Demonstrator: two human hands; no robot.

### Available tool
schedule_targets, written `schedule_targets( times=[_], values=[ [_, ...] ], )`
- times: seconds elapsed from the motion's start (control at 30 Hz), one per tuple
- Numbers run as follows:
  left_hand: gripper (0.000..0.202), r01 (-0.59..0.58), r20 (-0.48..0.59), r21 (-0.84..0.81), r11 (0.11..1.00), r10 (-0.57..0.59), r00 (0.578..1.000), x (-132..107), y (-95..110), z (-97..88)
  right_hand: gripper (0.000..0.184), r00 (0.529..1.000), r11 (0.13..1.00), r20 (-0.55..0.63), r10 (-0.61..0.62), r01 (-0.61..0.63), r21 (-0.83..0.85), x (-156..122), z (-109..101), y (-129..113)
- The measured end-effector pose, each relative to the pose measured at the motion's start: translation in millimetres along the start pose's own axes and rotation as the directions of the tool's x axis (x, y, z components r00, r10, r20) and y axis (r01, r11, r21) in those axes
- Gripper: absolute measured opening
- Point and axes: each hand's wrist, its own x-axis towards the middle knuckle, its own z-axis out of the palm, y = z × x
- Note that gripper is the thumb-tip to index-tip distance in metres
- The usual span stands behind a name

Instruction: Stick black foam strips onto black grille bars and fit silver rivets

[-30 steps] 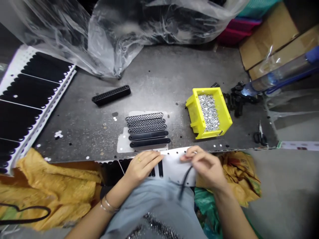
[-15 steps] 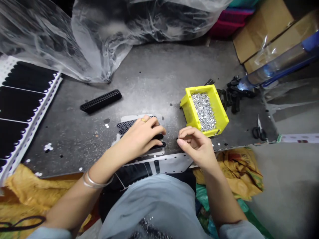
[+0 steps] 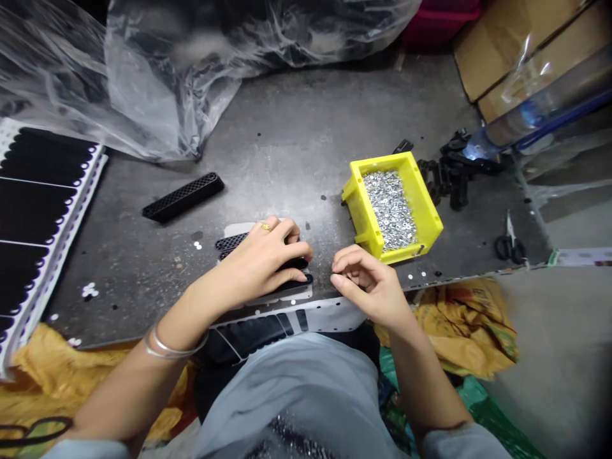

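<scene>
From the head camera, the yellow bin point(image 3: 356, 204) sits on the gray table point(image 3: 296, 146). It is full of small shiny metal bits point(image 3: 389, 207), and its open side tips toward the person, which probably makes the bits easy to reach.

The left hand point(image 3: 265, 261) is to the left of the bin, a bit closer to the person. It lies spread out and loose on top of a row of black strips point(image 3: 229, 241). It presses on them and does not close around any, so it looks like it is keeping them from sliding. The strips lie side by side on a pale patch of the table.

The right hand point(image 3: 366, 287) is just in front of the bin, near its low front wall. Its fingers curl in and the thumb points at the fingertips, like a small pinch. I cannot tell if something tiny is in there.

Farther left of the bin, one more black strip point(image 3: 183, 197) lies alone. Scissors point(image 3: 510, 242) lie to the right of the bin. Behind it, to the left, is a big clear plastic bag point(image 3: 167, 83). A white sheet point(image 3: 329, 315) rests at the table edge, close to the person's lap.
</scene>
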Motion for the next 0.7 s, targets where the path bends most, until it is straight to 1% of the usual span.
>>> schedule_targets(
  times=[0.27, 0.43, 0.5, 0.57, 0.63, 0.7],
  values=[
    [0.023, -0.007, 0.034, 0.002, 1.000, 0.007, 0.999, 2.1, 0.9, -3.5, 0.007, 1.000, 1.000, 0.025, 0.018, -0.019, 0.014, 0.8, 2.7, 1.7],
    [0.023, -0.020, 0.032, -0.019, 1.000, 0.020, 0.999, 3.1, -1.2, -3.5, 0.007, 0.999, 1.000, 0.032, 0.008, -0.008, 0.013, 1.8, 5.2, 2.3],
    [0.023, -0.022, 0.014, -0.045, 0.999, 0.023, 1.000, 2.6, -2.5, -2.1, 0.008, 1.000, 0.999, 0.023, 0.014, -0.014, -0.030, 3.6, 7.3, 2.7],
    [0.023, -0.032, -0.006, -0.080, 0.996, 0.032, 0.999, 1.0, -3.5, -0.5, 0.005, 1.000, 0.993, 0.003, 0.013, -0.013, -0.119, 6.7, 10.4, 3.2],
    [0.023, -0.038, -0.019, -0.127, 0.991, 0.036, 0.999, -2.1, -3.7, 0.9, 0.003, 1.000, 0.976, -0.008, -0.011, 0.009, -0.217, 10.9, 14.4, 3.6],
    [0.018, -0.029, -0.031, -0.174, 0.984, 0.024, 0.999, -6.6, -2.7, 1.5, 0.005, 0.999, 0.957, 0.011, -0.043, 0.044, -0.288, 15.5, 18.3, 3.2]
  ],
)
